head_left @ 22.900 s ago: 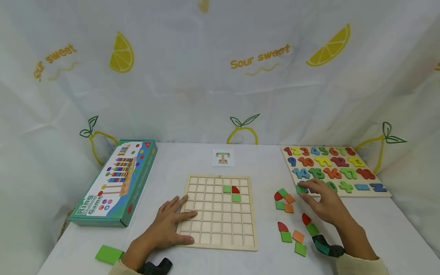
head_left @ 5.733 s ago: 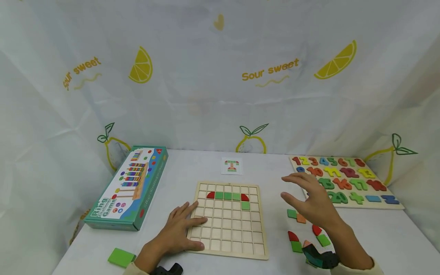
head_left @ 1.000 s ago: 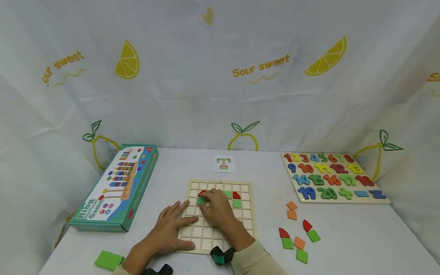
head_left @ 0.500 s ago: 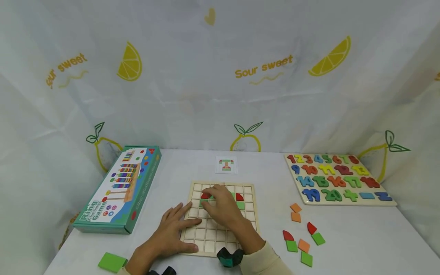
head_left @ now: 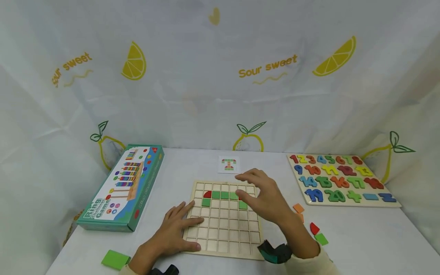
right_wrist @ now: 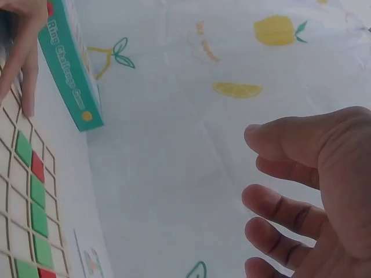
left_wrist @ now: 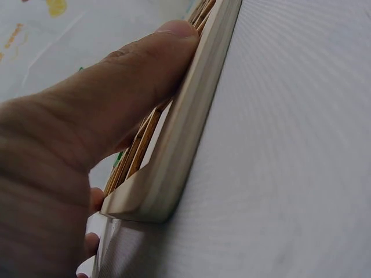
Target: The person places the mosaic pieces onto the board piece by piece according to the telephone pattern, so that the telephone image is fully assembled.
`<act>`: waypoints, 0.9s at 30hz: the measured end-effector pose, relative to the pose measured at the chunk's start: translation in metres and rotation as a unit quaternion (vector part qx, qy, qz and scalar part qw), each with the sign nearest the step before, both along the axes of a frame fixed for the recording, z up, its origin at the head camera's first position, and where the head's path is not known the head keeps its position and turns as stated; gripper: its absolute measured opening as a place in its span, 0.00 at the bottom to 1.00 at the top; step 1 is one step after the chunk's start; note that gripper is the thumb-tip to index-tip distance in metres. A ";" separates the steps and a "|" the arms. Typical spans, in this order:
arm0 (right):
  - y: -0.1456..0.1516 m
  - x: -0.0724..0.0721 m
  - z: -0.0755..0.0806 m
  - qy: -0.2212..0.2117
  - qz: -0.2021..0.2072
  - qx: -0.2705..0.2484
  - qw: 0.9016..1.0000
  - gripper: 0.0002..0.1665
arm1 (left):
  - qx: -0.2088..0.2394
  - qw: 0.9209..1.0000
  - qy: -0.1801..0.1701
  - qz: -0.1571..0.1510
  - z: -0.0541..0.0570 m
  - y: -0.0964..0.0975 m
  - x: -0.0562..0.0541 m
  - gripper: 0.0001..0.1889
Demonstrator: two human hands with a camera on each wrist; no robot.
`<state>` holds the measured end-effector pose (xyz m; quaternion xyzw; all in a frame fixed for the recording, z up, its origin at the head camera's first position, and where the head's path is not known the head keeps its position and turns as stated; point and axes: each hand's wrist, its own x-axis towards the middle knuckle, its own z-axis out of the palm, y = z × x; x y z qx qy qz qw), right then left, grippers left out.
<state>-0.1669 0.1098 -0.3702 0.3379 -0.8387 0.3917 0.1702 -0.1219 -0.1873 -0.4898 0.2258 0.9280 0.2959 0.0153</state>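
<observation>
My left hand [head_left: 173, 233] rests on the left edge of a wooden grid board [head_left: 222, 233], fingers spread; the left wrist view shows its thumb [left_wrist: 145, 63] on the rim. My right hand [head_left: 266, 196] hovers over the board's right side, fingers loosely bent and apart, holding nothing. On the board, a red quarter-circle tile [head_left: 207, 194] starts a row of green square tiles [head_left: 224, 195]. The row's right-hand red tile [right_wrist: 46, 273] is nearly hidden by my thumb in the head view. Below the row's ends sit a left green tile [head_left: 206, 202] and a right green tile [head_left: 242, 205].
A pattern card [head_left: 228, 164] lies behind the board. Loose orange tiles [head_left: 298, 208], a red tile [head_left: 314, 228] and a green tile [head_left: 321, 239] lie right, partly behind my arm. A number puzzle [head_left: 343, 183], a game box [head_left: 120, 187] and a green block [head_left: 115, 259] surround the board.
My right hand has left the green tile below the left red piece and moved right, its fingers parting. Since the oldest frame, the row has gained tiles. My left hand stays put.
</observation>
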 end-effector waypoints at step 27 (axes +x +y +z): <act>0.150 -0.016 -0.060 -0.083 -0.162 0.094 0.979 0.22 | -0.014 1.000 -0.018 0.004 0.002 0.000 0.000 0.41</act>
